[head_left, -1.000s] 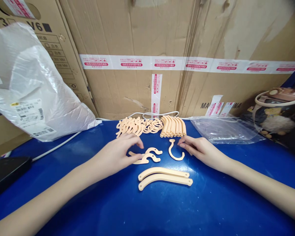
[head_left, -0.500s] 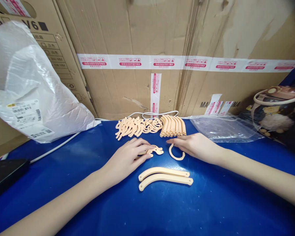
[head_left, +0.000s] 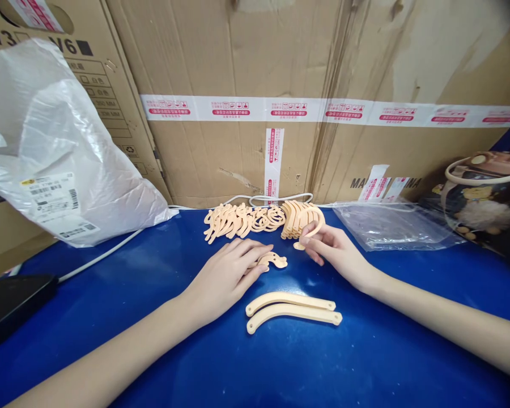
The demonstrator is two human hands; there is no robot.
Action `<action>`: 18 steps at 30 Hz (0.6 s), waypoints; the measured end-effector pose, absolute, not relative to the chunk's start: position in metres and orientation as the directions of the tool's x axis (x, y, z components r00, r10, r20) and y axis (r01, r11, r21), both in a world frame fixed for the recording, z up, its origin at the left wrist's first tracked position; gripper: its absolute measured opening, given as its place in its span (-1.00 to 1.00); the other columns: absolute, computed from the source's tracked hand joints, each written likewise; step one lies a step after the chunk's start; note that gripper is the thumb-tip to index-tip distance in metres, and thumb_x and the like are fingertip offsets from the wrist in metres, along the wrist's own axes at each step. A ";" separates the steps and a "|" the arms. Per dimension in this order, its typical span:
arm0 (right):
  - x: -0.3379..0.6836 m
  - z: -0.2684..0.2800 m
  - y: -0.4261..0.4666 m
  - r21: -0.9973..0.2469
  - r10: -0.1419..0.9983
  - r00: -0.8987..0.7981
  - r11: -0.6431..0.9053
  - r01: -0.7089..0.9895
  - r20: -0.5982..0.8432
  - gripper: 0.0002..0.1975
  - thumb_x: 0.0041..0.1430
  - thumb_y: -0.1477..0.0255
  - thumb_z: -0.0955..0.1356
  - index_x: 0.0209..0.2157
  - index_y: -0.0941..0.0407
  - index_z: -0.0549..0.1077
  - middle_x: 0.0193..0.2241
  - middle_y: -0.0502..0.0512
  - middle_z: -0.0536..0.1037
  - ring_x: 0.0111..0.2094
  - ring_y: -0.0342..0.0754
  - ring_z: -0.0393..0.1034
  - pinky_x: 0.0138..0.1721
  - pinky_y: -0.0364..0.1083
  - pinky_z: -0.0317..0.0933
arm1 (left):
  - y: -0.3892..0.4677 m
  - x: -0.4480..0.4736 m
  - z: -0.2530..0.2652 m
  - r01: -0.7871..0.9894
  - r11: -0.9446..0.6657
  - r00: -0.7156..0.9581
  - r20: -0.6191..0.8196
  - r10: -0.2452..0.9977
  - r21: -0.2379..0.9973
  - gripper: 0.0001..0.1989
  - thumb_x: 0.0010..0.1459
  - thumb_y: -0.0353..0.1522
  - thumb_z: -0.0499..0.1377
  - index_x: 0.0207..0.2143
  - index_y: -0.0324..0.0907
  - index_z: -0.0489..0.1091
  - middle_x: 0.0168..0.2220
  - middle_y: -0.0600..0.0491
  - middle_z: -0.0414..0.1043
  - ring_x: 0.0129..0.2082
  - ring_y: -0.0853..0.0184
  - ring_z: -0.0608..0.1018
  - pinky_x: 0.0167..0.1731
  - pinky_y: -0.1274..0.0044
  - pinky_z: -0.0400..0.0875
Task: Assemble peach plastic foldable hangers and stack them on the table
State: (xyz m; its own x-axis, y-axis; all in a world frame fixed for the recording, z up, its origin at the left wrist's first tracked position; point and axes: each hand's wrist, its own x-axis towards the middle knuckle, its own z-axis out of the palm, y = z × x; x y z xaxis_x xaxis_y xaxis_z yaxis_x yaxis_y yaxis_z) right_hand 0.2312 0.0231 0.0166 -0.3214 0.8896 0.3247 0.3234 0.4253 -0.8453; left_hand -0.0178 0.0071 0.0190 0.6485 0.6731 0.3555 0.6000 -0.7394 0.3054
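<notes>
My right hand (head_left: 342,255) pinches an open C-shaped wooden ring (head_left: 321,217) between thumb and fingers, lifted off the table. One flat end of the ring pokes out left of the fingertips. My left hand (head_left: 227,272) lies on the table, thumb and fingers closed about a small wavy wooden piece (head_left: 277,260) with a hole; its left part is under the fingers. In front of both hands, two curved wooden bars (head_left: 295,313) with holes at their ends lie side by side on the blue table (head_left: 306,368).
Behind the hands lie a row of thin curved wooden pieces (head_left: 227,221), several wooden rings (head_left: 267,218) and a stack of curved bars (head_left: 295,218). Clear plastic bag (head_left: 399,224) and dark bag (head_left: 471,198) are right; white parcel bag (head_left: 80,170) and black device (head_left: 17,306) left. Cardboard (head_left: 221,153) stands behind.
My right hand has picked the C-shaped ring up from the table and turned it upward. My left hand stays at the small wavy piece. The whole view has shifted slightly.
</notes>
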 end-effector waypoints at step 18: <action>0.226 0.014 0.019 -0.977 0.922 -0.382 0.141 0.159 0.070 -0.65 0.01 0.15 0.44 -0.43 0.17 0.42 -0.59 -0.05 0.38 -0.56 -0.20 0.23 -0.52 -0.18 0.13 | -0.025 -0.010 0.039 0.432 -0.901 0.891 0.160 0.424 -0.021 -0.88 0.18 -0.38 0.04 -0.44 -0.17 0.21 -0.37 0.07 0.25 -0.37 0.30 0.32 -0.42 0.47 0.18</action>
